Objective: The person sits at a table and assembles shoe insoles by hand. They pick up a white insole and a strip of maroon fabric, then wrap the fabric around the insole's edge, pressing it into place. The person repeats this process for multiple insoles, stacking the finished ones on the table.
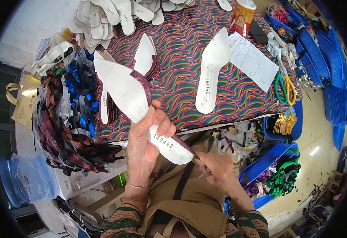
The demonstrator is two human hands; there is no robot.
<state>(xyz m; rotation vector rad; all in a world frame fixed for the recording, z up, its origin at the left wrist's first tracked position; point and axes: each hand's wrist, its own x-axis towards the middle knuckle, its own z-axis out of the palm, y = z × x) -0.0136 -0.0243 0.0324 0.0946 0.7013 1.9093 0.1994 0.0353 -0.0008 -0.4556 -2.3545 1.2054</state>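
My left hand (pixel 143 148) grips the white pointed insole (pixel 132 101) above my lap. My right hand (pixel 217 170) pinches its dark red edge strip (pixel 181 143) at the heel; I should pull evenly, keeping the strip flat along the edge.

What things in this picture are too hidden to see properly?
- Head view: right hand fingertips, hidden under the white insole heel; any tool unseen.
- Insole's underside, facing away.
- Blue bins, cut off by the dark rim.
- Pile of straps, too tangled to count.
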